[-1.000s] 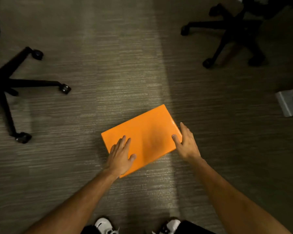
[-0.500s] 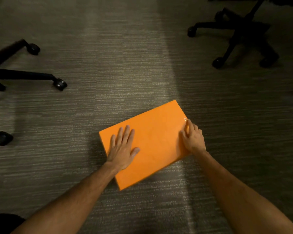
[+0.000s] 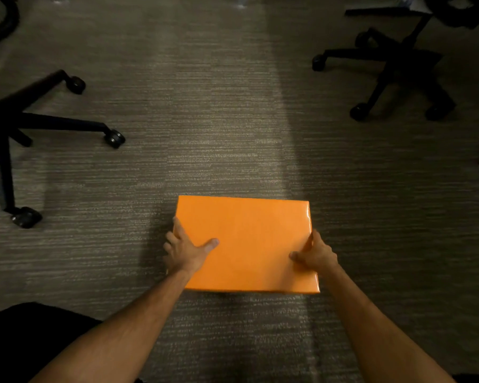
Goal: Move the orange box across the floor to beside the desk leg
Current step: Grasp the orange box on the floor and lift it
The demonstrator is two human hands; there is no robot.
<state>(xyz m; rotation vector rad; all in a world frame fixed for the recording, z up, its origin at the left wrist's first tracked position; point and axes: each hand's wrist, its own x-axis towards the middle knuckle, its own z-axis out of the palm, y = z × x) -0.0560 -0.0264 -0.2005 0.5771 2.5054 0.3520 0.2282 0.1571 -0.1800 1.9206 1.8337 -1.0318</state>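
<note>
No text, label, brand mark or number can be read anywhere in the head view. The glossy top of the orange box [image 3: 246, 241] is plain, showing only glare along its right edge. The carpet [image 3: 205, 120] and the black chair bases [image 3: 25, 125] likewise bear nothing legible.
</note>
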